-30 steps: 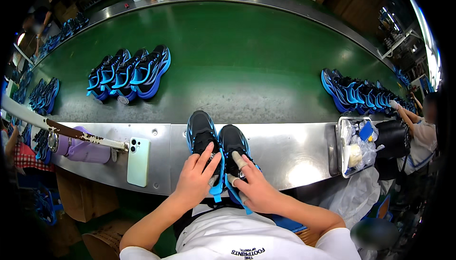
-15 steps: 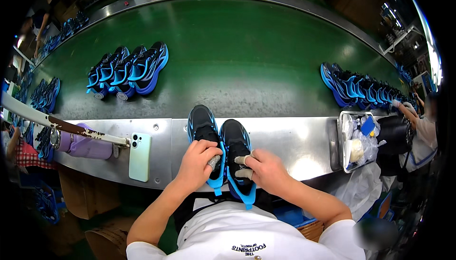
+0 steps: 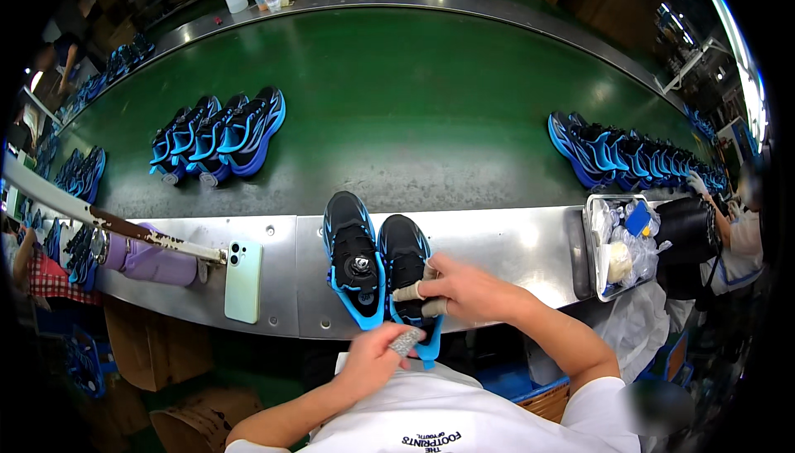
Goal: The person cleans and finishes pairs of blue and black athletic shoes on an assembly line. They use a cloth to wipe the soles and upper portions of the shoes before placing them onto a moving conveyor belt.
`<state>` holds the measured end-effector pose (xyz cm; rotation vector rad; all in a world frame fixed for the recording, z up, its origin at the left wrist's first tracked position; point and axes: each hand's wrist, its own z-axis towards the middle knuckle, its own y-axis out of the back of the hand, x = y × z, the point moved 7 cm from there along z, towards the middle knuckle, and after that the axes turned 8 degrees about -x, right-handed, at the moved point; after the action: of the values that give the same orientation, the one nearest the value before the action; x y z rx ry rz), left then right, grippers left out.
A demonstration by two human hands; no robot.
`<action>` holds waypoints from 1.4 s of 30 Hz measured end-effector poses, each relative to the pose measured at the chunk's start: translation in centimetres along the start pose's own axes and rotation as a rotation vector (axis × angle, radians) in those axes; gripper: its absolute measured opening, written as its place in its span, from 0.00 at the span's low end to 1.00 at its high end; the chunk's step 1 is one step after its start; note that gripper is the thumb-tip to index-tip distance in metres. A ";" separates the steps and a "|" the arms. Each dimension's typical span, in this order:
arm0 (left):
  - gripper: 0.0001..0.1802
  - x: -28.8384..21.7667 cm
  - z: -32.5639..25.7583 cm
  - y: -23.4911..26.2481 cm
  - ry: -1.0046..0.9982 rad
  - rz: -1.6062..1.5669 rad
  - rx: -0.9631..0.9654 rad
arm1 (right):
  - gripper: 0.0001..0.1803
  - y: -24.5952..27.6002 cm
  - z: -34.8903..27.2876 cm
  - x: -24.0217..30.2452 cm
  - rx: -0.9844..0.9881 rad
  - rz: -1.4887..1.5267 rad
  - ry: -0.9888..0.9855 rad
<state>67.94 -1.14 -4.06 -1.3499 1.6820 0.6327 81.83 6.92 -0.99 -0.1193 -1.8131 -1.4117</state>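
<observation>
Two black sneakers with bright blue trim stand side by side at the metal ledge, toes away from me. The left sneaker (image 3: 353, 233) is untouched, and a shiny round dial shows on its tongue. At the right sneaker (image 3: 402, 242), my right hand (image 3: 465, 289) bends its fingers over the collar and tongue from the right. Pale covers wrap some of its fingertips. My left hand (image 3: 374, 360) is curled at that sneaker's heel, a grey wrap on one finger. My fingers partly hide the opening of the right sneaker.
Several matching sneakers (image 3: 219, 134) stand on the green belt (image 3: 414, 113) at left, and a long row (image 3: 629, 155) at right. A pale green phone (image 3: 243, 283), purple bottle (image 3: 157, 256) and painted metal bar (image 3: 124, 223) are left. A tray (image 3: 598, 267) of plastic bags lies right, near a co-worker.
My left hand has left the left sneaker and moved down and right to the right sneaker's heel, uncovering the dial. My right hand has stayed at the right sneaker, shifting slightly.
</observation>
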 end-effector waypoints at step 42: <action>0.10 1.8 2.3 -5.6 0.327 -0.610 -0.037 | 0.17 2.0 -0.9 -1.0 -0.205 0.147 0.076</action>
<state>73.92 -1.79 -6.09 -1.9539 1.3819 0.0897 84.01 7.25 -0.06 -0.2951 -1.5617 -1.4733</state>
